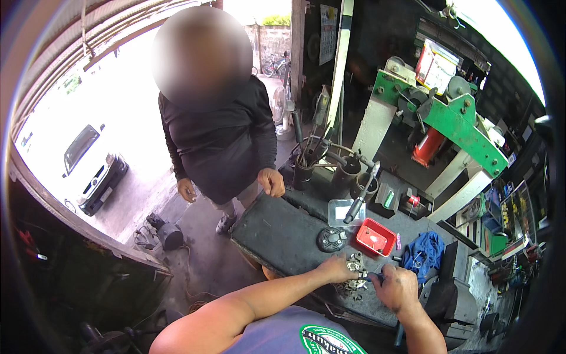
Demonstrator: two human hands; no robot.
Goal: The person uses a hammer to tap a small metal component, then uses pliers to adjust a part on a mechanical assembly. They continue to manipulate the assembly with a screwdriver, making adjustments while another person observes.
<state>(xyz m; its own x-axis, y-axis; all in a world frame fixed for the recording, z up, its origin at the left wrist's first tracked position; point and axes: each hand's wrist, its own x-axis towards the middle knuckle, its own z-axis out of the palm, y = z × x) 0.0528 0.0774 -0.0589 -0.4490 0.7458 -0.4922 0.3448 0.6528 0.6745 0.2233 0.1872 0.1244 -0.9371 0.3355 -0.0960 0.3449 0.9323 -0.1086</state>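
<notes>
Lower centre: left hand (337,268) pins small metal part (355,272) on surface (283,236); right hand (396,287) grip closed around thin tool (374,277). Tool slip could jab fingers. Bystander (219,135) close, upper centre.

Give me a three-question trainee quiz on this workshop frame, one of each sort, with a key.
1. True or false: the left hand rests on the small metal part on the dark workbench.
2. What lies right beside the red tray? A) a green bottle B) a round black part C) a white cup
3. Fill in: the right hand grips a slim tool with a ____ handle.

Key: 1 true; 2 B; 3 blue. A standing person in a dark top waits across the bench, one hand near its edge.
</notes>
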